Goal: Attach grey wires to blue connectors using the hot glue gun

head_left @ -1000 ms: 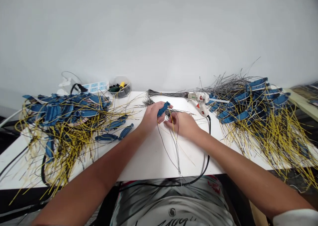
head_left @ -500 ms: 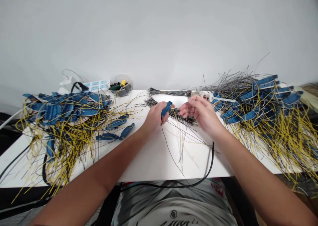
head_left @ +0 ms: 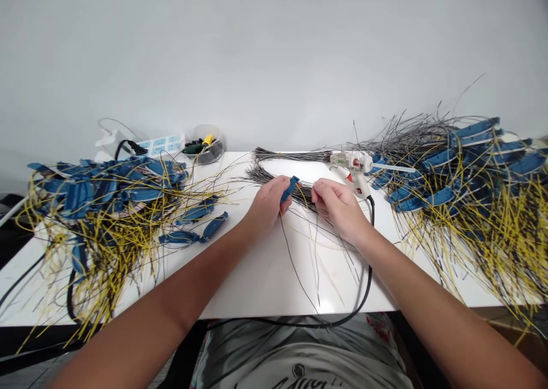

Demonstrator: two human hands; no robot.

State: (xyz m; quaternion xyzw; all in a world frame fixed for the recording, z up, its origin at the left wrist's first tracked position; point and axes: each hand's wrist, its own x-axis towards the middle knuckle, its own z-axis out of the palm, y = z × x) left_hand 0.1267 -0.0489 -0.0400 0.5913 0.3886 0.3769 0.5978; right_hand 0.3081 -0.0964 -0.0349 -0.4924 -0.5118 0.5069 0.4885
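Note:
My left hand (head_left: 270, 199) is closed around a small blue piece (head_left: 290, 189), whose upper end sticks out past the thumb. A yellow wire and a dark wire trail from it. To its right, my right hand (head_left: 336, 205) has thumb and fingers pinched together. Thin dark wires (head_left: 317, 263) hang down below that pinch; the fingertips hide how they are gripped. Behind both hands lies a bundle of dark wires (head_left: 262, 175), partly covered by them. A second tied bundle (head_left: 295, 156) lies farther back.
A glue gun (head_left: 359, 169) with a white stick lies behind my right hand, its black cable (head_left: 367, 286) curving to the front edge. Piles of blue pieces with yellow and black wires flank both sides (head_left: 124, 189) (head_left: 466, 178). A power strip (head_left: 162, 145) and a clear tub (head_left: 214, 149) stand back left.
My right hand has turned and lowered, its fingers drawing together into a pinch. The glue gun behind it shows more fully. My left hand keeps its grip on the blue piece.

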